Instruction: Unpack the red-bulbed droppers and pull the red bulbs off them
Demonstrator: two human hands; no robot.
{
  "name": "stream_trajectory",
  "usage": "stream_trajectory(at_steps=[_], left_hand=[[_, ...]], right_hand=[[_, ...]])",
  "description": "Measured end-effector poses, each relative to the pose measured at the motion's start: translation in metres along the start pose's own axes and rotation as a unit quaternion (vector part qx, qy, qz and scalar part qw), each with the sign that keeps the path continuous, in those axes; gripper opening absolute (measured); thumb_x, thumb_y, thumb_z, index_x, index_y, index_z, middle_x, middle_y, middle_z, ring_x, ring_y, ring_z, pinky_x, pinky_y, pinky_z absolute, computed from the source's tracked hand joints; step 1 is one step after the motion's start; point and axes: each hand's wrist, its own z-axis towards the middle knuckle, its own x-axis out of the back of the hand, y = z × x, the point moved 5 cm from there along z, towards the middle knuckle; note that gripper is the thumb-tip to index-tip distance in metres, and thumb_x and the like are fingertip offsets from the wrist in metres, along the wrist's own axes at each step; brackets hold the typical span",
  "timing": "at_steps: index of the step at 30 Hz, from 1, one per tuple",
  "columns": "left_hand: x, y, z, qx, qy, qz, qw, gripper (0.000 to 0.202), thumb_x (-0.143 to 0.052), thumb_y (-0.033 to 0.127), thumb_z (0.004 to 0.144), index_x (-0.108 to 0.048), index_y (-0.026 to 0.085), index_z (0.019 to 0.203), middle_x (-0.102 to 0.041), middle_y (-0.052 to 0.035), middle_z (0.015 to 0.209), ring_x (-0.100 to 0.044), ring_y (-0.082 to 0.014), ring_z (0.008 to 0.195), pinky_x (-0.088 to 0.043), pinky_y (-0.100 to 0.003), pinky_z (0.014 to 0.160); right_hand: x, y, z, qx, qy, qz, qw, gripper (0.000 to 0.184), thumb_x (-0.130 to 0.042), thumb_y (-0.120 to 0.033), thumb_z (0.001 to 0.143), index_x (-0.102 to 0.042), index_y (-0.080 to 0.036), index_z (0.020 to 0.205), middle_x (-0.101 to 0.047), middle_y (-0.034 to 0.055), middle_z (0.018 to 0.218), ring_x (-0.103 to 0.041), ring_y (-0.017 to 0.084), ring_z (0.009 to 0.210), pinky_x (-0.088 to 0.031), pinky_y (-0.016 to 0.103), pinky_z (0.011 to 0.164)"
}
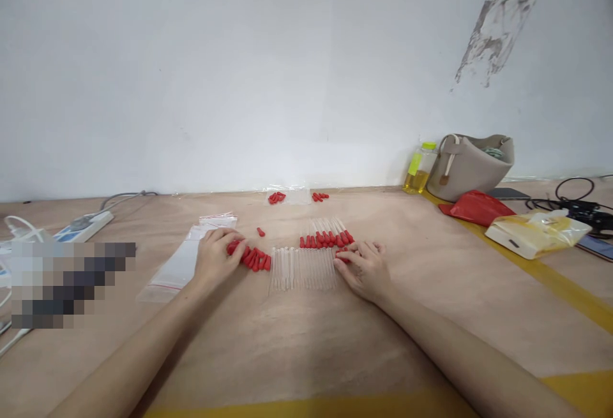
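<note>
A row of clear thin tubes (pixel 302 269) lies side by side on the table between my hands. Behind it is a second row of tubes with red rubber bulbs (pixel 328 238) on their near ends. My left hand (pixel 216 257) curls over the end of a line of loose red rubber bulbs (pixel 257 259), with its thumb and fingers closed on one at the left. At the right end of the near row, my right hand (pixel 366 270) pinches a red rubber bulb (pixel 341 253) between thumb and fingertips; whether a tube is in it I cannot tell.
Clear zip bags (pixel 179 261) lie left of my left hand, near a power strip (pixel 83 225). More red bulbs (pixel 276 198) rest by the wall. At the right stand a bottle of yellow liquid (pixel 417 172), a grey bag (pixel 467 169), a red pouch (pixel 474 209) and a tissue pack (pixel 531 234).
</note>
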Motion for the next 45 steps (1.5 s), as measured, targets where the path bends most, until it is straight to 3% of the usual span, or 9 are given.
stream_trajectory(at_steps=[4,7,13,18,21,25,31,37,45], left_hand=[[-0.027,0.049,0.021,-0.056,-0.114,-0.014,0.992,0.022,-0.051,0.036,0.076,-0.065,0.021,0.071,-0.061,-0.0052,0.085,-0.053,-0.0219,0.085,-0.040,-0.035,0.080],[-0.056,0.074,0.035,0.014,-0.211,-0.009,0.977,0.025,-0.053,0.042,0.072,-0.066,0.020,0.071,-0.061,-0.0079,0.090,-0.051,-0.0259,0.096,-0.037,-0.038,0.085],[-0.107,0.083,0.051,0.140,-0.336,-0.011,0.931,0.029,-0.056,0.044,0.066,-0.066,0.018,0.061,-0.064,-0.0082,0.065,-0.060,-0.0237,0.074,-0.043,-0.032,0.069],[-0.121,0.082,0.059,0.176,-0.367,-0.005,0.914,0.019,-0.057,0.032,0.063,-0.063,0.014,0.059,-0.062,-0.0077,0.054,-0.061,-0.0202,0.058,-0.042,-0.026,0.057],[-0.111,0.083,0.062,0.162,-0.342,-0.012,0.926,0.022,-0.049,0.030,0.071,-0.061,0.012,0.065,-0.064,-0.0098,0.061,-0.061,-0.0202,0.061,-0.041,-0.026,0.055],[-0.076,0.078,0.048,0.100,-0.268,-0.033,0.958,0.021,-0.037,0.026,0.082,-0.054,0.014,0.090,-0.064,-0.0092,0.084,-0.060,-0.0190,0.076,-0.041,-0.027,0.062],[-0.024,0.076,-0.018,-0.149,-0.102,-0.104,0.978,0.013,-0.040,0.027,0.086,-0.050,0.020,0.082,-0.059,-0.0025,0.079,-0.055,-0.0163,0.074,-0.041,-0.028,0.067],[-0.016,0.080,-0.065,-0.211,-0.031,-0.152,0.965,0.008,-0.051,0.023,0.083,-0.050,0.018,0.089,-0.059,-0.0031,0.080,-0.055,-0.0144,0.076,-0.044,-0.026,0.069],[-0.007,0.103,-0.067,-0.265,-0.039,-0.144,0.953,0.009,-0.052,0.023,0.082,-0.056,0.019,0.089,-0.062,-0.0039,0.080,-0.054,-0.0162,0.077,-0.041,-0.032,0.073]], right_hand=[[0.008,0.014,0.001,-0.038,0.031,-0.013,0.999,0.018,-0.052,-0.031,0.081,-0.067,-0.022,0.074,-0.055,0.0019,0.075,-0.050,0.013,0.071,-0.025,0.033,0.076],[0.010,0.027,0.000,-0.068,0.053,-0.019,0.996,0.018,-0.052,-0.032,0.080,-0.067,-0.022,0.076,-0.053,0.0026,0.080,-0.051,0.014,0.074,-0.026,0.032,0.074],[0.004,0.046,-0.003,-0.121,0.063,-0.013,0.991,0.019,-0.052,-0.034,0.080,-0.067,-0.022,0.076,-0.052,0.0027,0.080,-0.051,0.014,0.074,-0.027,0.032,0.071],[0.001,0.045,-0.003,-0.113,0.062,-0.013,0.992,0.018,-0.052,-0.033,0.079,-0.066,-0.022,0.075,-0.052,0.0028,0.081,-0.051,0.014,0.074,-0.028,0.032,0.071],[0.001,0.045,-0.003,-0.111,0.062,-0.013,0.992,0.016,-0.053,-0.031,0.078,-0.066,-0.022,0.076,-0.052,0.0025,0.080,-0.051,0.014,0.073,-0.029,0.033,0.071],[0.004,0.038,-0.002,-0.091,0.066,0.003,0.994,0.016,-0.052,-0.029,0.079,-0.065,-0.022,0.084,-0.053,0.0047,0.083,-0.051,0.017,0.077,-0.034,0.034,0.073],[0.009,-0.005,0.000,0.022,0.042,-0.001,0.999,0.043,-0.054,-0.035,0.077,-0.050,-0.018,0.117,-0.053,0.0116,0.105,-0.049,0.024,0.097,-0.036,0.040,0.084],[-0.006,-0.057,-0.007,0.147,-0.065,0.035,0.986,0.033,-0.052,-0.036,0.080,-0.054,-0.024,0.111,-0.062,0.0043,0.097,-0.051,0.019,0.096,-0.025,0.042,0.094],[-0.026,-0.069,-0.014,0.151,-0.102,0.037,0.983,0.016,-0.046,-0.025,0.085,-0.062,-0.024,0.086,-0.057,-0.0014,0.066,-0.048,0.013,0.070,-0.023,0.042,0.091]])
